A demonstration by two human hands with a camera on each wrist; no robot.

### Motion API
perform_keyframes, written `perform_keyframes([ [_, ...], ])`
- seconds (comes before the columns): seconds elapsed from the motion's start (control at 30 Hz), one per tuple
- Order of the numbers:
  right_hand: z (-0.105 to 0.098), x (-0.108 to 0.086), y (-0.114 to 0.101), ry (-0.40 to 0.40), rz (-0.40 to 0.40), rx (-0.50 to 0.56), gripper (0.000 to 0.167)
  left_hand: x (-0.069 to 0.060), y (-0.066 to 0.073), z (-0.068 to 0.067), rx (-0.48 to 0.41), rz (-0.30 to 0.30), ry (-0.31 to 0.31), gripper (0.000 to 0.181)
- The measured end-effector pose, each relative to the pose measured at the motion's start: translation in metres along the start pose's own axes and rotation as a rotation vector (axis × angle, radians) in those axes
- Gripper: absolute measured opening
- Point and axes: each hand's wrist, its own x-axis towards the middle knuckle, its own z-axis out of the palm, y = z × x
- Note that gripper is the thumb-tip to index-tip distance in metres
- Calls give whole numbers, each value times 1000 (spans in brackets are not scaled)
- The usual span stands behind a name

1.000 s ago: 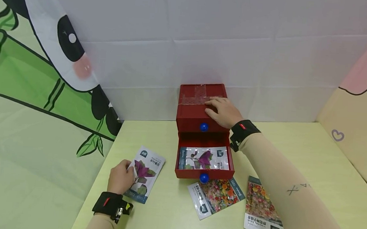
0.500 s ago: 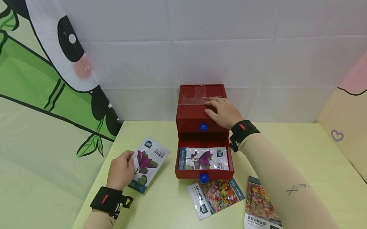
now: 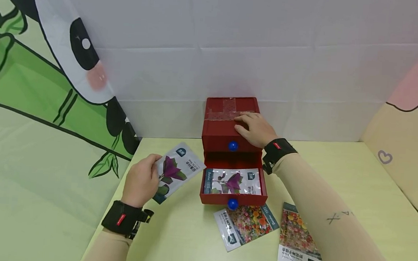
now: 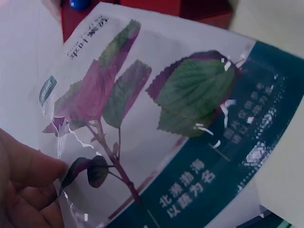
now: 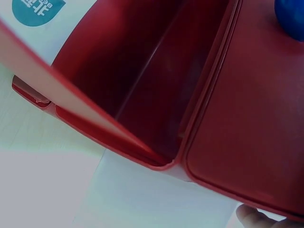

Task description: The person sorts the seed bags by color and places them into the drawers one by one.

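Note:
My left hand (image 3: 140,181) pinches the edge of a seed packet (image 3: 179,169) with purple leaves printed on it. The packet is tilted above the table, its right corner beside the drawer. Up close in the left wrist view, thumb and finger hold the packet's edge (image 4: 118,95). My right hand (image 3: 255,129) rests on top of a red drawer box (image 3: 218,127) with blue knobs; only a fingertip (image 5: 251,216) shows in the right wrist view. The lower drawer (image 3: 211,198) is pulled out, with a matching leaf packet (image 3: 232,182) lying in it. Above it, the upper drawer is closed.
A flower-print seed packet (image 3: 247,226) lies on the table in front of the drawer, partly under it. Another flower packet (image 3: 299,242) lies to the right, partly hidden by my right forearm. Behind the box stands a pale cloth wall (image 3: 254,48).
My left hand has lifted the leaf packet off the table and brought it up and to the right, close to the lower drawer. The right hand stays on the box.

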Motion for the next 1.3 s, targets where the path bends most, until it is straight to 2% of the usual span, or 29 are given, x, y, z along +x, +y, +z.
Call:
perform_keyframes([
  [0.3,-1,0,1,0,-3,-3,45,18,26,-9,-16,119,37,17],
  [0.6,-2,0,2,-3,-6,0,44,30,53,-4,2,251,36,19],
  [0.93,0,1,-2,-9,-28,-2,46,39,84,6,56,400,-21,24],
  [1.13,1,0,-2,-12,-17,3,46,39,99,13,60,455,-59,21],
  [1.3,-2,0,-2,-9,-13,-5,46,40,110,16,80,486,-107,26],
])
